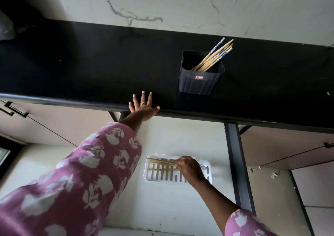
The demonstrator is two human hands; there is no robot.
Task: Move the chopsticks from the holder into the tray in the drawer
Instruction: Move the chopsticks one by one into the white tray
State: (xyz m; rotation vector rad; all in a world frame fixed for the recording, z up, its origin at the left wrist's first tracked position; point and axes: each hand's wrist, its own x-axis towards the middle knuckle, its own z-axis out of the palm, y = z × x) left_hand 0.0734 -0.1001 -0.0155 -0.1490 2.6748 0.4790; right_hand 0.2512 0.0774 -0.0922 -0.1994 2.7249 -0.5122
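Note:
A dark ribbed holder stands on the black counter with several chopsticks leaning out to the right. Below, in the open drawer, lies a white slotted tray. My right hand is over the tray, fingers closed on a bundle of chopsticks that lies along the tray's far side. A single chopstick lies lower in the tray. My left hand rests flat on the counter's front edge, fingers spread, holding nothing.
The black counter runs across the view under a marble wall. The pale drawer floor surrounds the tray. A dark drawer rail runs down on the right. Cabinet fronts with black handles flank the drawer.

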